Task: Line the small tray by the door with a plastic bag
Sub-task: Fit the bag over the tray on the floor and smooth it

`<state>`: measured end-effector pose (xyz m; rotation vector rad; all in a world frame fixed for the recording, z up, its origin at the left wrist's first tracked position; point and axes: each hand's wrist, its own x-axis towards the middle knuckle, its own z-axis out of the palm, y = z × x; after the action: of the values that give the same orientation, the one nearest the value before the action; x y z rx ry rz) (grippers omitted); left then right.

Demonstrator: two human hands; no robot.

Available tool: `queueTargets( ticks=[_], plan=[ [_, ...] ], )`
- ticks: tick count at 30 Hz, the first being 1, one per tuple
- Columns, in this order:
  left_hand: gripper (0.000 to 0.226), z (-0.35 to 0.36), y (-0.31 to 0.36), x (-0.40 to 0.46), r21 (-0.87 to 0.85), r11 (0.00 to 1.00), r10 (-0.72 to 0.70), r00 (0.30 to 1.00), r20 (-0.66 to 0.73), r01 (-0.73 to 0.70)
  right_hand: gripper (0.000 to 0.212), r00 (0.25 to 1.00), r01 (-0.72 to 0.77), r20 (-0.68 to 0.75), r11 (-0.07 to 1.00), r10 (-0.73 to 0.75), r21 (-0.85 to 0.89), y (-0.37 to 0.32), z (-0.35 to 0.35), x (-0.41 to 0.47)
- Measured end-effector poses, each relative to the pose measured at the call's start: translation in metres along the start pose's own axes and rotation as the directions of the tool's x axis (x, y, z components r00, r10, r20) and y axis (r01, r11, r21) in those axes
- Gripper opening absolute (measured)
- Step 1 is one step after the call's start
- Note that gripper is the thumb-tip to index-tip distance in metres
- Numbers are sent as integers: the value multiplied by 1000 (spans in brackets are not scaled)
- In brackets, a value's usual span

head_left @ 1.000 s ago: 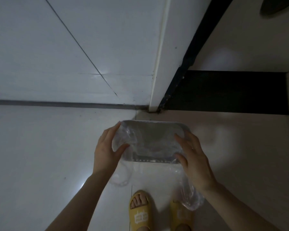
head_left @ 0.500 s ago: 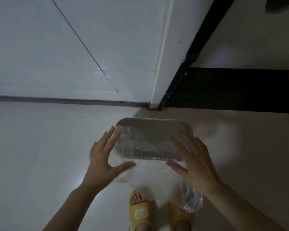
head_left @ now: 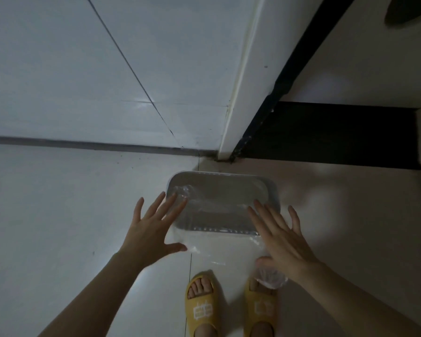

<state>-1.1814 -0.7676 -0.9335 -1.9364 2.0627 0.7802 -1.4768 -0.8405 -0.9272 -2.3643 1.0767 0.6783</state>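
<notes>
Standing nearest the camera are two feet in yellow slippers on the pale floor. Just beyond them the clear plastic bag trails loose over the floor, its tail bunched by the right foot. Above it, the left hand and the right hand are both spread flat with fingers splayed, gripping nothing, their fingertips over the tray's near corners. The small grey tray sits on the floor, film draped inside it. Farther still, the white door frame meets the wall.
</notes>
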Motion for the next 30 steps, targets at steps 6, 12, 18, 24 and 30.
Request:
queueTargets(
  ticks=[6, 12, 18, 24, 30],
  plan=[
    [106, -9, -9, 12, 112, 993, 29, 1000, -1, -29, 108, 985, -141, -128, 965, 115, -222, 4, -10, 9],
    [108, 6, 5, 20, 111, 991, 74, 997, 25, -77, 102, 985, -167, -98, 930, 143, -327, 1, -8, 13],
    [113, -1, -3, 4, -214, 977, -6, 998, -70, -9, 99, 997, 23, -70, 1000, -22, 20, -10, -31, 7],
    [87, -9, 2, -10, -438, 890, -229, 955, -189, 127, 67, 941, 207, -305, 963, -148, 174, -46, -70, 53],
    [8, -12, 3, -1, -643, 736, -494, 817, -298, 211, 53, 965, 206, -184, 975, -188, 84, -71, -56, 104]
  ],
)
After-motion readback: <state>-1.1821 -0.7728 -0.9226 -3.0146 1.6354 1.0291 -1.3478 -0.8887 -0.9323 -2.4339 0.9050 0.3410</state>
